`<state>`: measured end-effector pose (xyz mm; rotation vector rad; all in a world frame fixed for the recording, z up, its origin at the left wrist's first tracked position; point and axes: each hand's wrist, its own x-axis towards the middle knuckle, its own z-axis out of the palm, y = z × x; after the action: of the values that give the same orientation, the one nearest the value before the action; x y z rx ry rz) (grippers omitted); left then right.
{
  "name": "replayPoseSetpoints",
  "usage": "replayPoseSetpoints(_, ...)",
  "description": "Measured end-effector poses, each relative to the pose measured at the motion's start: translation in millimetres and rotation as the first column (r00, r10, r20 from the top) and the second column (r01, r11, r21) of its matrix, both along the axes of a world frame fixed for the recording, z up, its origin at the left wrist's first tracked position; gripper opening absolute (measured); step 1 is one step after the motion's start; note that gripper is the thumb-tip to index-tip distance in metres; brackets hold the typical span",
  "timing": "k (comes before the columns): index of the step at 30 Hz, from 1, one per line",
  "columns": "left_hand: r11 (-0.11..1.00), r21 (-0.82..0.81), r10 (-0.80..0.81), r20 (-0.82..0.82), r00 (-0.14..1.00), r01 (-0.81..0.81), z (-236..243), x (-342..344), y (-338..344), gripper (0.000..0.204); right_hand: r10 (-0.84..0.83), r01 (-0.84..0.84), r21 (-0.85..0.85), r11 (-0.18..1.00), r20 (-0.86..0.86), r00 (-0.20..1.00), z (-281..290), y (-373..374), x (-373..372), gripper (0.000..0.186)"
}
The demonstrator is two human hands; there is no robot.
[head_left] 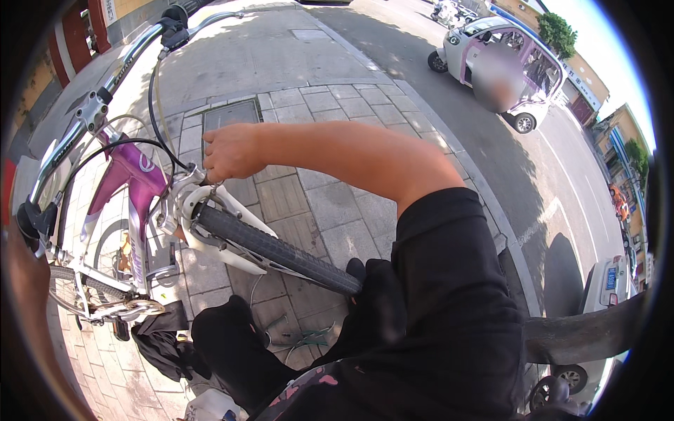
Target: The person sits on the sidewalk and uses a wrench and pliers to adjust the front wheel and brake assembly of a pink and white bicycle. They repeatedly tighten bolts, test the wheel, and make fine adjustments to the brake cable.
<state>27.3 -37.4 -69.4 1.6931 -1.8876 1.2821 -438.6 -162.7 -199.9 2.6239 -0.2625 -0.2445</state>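
A bicycle with a purple and white frame [130, 172] stands at the left, its front tyre [270, 249] angled toward my legs. My right hand [228, 151], fingers curled, is at the brake cable just above the silver fork and brake fittings [189, 193]; whatever it pinches is hidden. Black and grey cables loop from the handlebar [60, 151] down beside that hand. My left hand [21, 249] is at the dim left rim, by the lower handlebar grip and lever; its fingers are hard to make out.
Black cloth [158, 340] lies on the paving [326, 196] below the bicycle. The curb [470, 175] borders a road with a small white-and-pink three-wheeled vehicle [481, 38] and a white car [604, 277]. A dark curved bar [583, 333] is at lower right.
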Motion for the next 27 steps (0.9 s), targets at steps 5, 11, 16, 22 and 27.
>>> replayPoseSetpoints(5, 1.0, 0.001, 0.005, -0.011, 1.0, -0.005, -1.4, 26.9, 3.9, 0.048, -0.049, -0.027, 0.236, 0.971, 0.311, 0.949, -11.8, -1.6, -2.2, 0.033)
replayPoseSetpoints(11, 1.0, 0.005, 0.008, -0.022, 1.0, -0.008, -7.1, 59.5, 13.8, 0.056, 0.022, -0.133, 0.191, 0.973, 0.492, 0.871, -37.9, -7.3, -8.9, 0.035)
replayPoseSetpoints(16, 0.996, 0.083, 0.036, -0.077, 0.996, -0.03, -5.2, 60.0, 14.2, 0.061, -0.073, -0.108, 0.251, 0.962, 0.619, 0.782, -54.5, 1.3, -10.8, 0.032)
replayPoseSetpoints(22, 0.975, 0.193, 0.148, -0.176, 0.973, -0.113, -3.5, 70.9, 11.6, 0.075, -0.198, -0.031, 0.294, 0.955, 0.712, 0.674, -62.3, 20.4, -6.6, 0.027)
replayPoseSetpoints(27, 0.984, 0.105, 0.147, -0.053, 0.988, -0.141, 2.9, 36.3, 19.3, 0.069, -0.285, 0.054, 0.308, 0.95, 0.784, 0.552, -76.7, 36.5, 1.2, 0.024)
